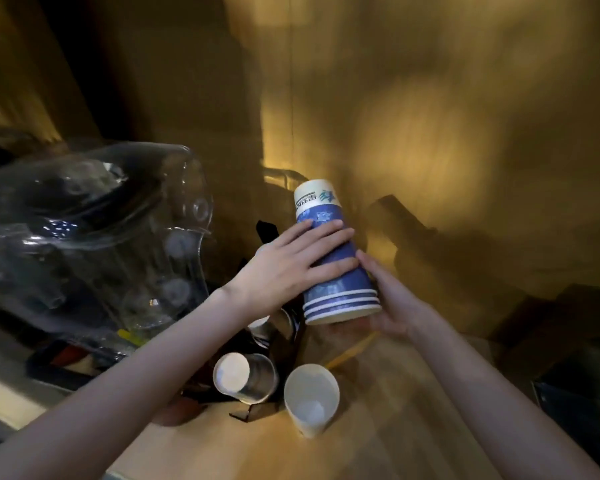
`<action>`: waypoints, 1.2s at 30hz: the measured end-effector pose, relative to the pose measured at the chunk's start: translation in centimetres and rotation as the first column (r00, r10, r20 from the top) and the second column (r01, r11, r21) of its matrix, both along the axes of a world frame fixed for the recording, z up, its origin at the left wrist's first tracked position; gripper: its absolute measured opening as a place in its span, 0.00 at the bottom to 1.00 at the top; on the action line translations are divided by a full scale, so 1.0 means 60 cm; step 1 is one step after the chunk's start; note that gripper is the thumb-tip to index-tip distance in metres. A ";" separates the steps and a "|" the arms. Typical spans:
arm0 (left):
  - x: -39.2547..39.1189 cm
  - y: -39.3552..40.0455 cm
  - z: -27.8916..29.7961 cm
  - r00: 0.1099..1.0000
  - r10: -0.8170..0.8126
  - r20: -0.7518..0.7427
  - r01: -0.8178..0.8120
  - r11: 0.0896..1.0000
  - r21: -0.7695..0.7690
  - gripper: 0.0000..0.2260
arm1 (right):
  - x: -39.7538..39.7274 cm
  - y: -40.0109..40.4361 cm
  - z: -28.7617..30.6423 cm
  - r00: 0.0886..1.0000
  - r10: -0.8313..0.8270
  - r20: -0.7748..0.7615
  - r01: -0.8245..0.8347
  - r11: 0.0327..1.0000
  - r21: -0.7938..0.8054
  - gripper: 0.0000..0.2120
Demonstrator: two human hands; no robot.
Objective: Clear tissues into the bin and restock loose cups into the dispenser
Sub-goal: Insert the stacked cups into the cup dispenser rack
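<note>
A stack of several blue and white paper cups is held upside down in mid-air at the centre, rims toward me. My left hand wraps its fingers over the stack's side. My right hand holds it from the right and underneath, near the rims. Below the stack, a single white paper cup stands open side up on the wooden counter. To the left of that cup lies a clear tube on its side with a white cup end showing, the dispenser. No tissues or bin can be made out.
A large clear water jug fills the left side, with dark clutter under it. A thin yellow stick lies on the counter under my right hand. A dark box sits at the right edge. The wall behind is dim and blurred.
</note>
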State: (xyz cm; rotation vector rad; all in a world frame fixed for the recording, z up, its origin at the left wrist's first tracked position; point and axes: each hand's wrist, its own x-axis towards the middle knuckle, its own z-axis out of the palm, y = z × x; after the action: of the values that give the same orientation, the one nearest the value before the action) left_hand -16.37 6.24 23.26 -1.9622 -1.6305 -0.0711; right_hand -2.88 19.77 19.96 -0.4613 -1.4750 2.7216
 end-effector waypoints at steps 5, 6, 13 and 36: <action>-0.044 -0.035 0.012 0.937 0.084 0.338 -0.164 0.962 0.218 0.25 | -0.068 -0.014 0.017 0.985 -0.027 -0.170 0.050 0.990 0.135 0.35; -0.046 -0.039 0.019 0.851 0.073 0.519 -0.236 0.938 0.256 0.26 | -0.081 -0.017 0.020 0.982 -0.074 -0.174 0.114 0.967 0.230 0.37; -0.075 -0.037 0.072 0.225 -0.194 0.955 -0.293 0.921 0.256 0.28 | -0.157 -0.041 0.018 0.956 -0.206 -0.210 0.291 0.574 0.765 0.38; -0.112 -0.010 0.004 0.402 0.106 0.910 -0.388 0.920 0.064 0.30 | -0.220 -0.032 -0.080 0.910 -0.359 -0.206 0.321 0.299 0.899 0.42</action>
State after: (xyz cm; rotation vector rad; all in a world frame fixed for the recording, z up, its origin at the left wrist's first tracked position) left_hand -23.11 5.67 23.47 -1.4382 -2.3701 -1.3876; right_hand -16.07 17.84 15.18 -0.6223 -2.2452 1.1802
